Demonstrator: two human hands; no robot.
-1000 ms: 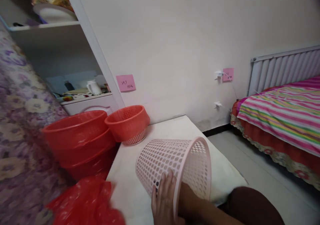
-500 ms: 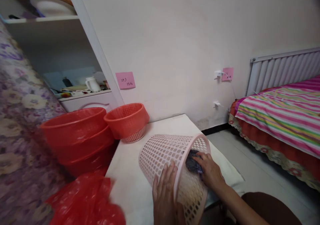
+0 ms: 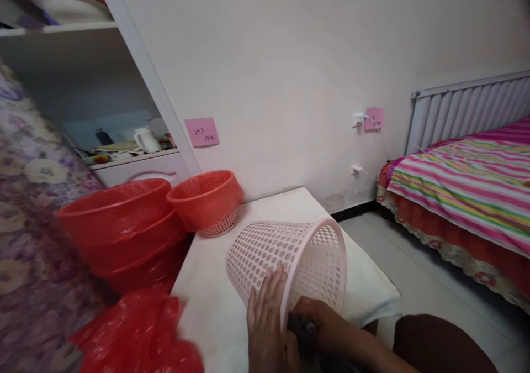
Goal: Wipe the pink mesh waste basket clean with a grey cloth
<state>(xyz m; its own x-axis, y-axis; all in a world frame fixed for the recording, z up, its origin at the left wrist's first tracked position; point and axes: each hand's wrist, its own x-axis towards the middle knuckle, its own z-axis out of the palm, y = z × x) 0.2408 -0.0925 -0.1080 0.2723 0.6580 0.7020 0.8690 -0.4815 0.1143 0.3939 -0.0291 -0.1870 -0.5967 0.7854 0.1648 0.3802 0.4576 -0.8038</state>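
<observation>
A pale pink perforated plastic basket (image 3: pixel 265 247) lies on its side on the white-topped table, its mouth facing right and towards me. My left hand (image 3: pixel 267 320) steadies it, fingers along the outer wall just behind the rim and thumb near the rim's lower part. At the lower edge of the mouth is my right hand (image 3: pixel 327 326), its fingers closed round a dark grey cloth (image 3: pixel 304 329) pressed near the rim. Part of the cloth is hidden by the hand and in shadow.
Left of the table (image 3: pixel 207 306) stand stacked red tubs (image 3: pixel 124 235) and a red plastic bag (image 3: pixel 141 334). A red-orange basket (image 3: pixel 205 201) sits at the table's back left corner. A brown round seat (image 3: pixel 439 345) is at lower right, a bed (image 3: pixel 464 179) beyond.
My right hand has moved with the dark cloth from the upper inside of the basket's mouth down to the lower rim. My left hand stays on the basket's side.
</observation>
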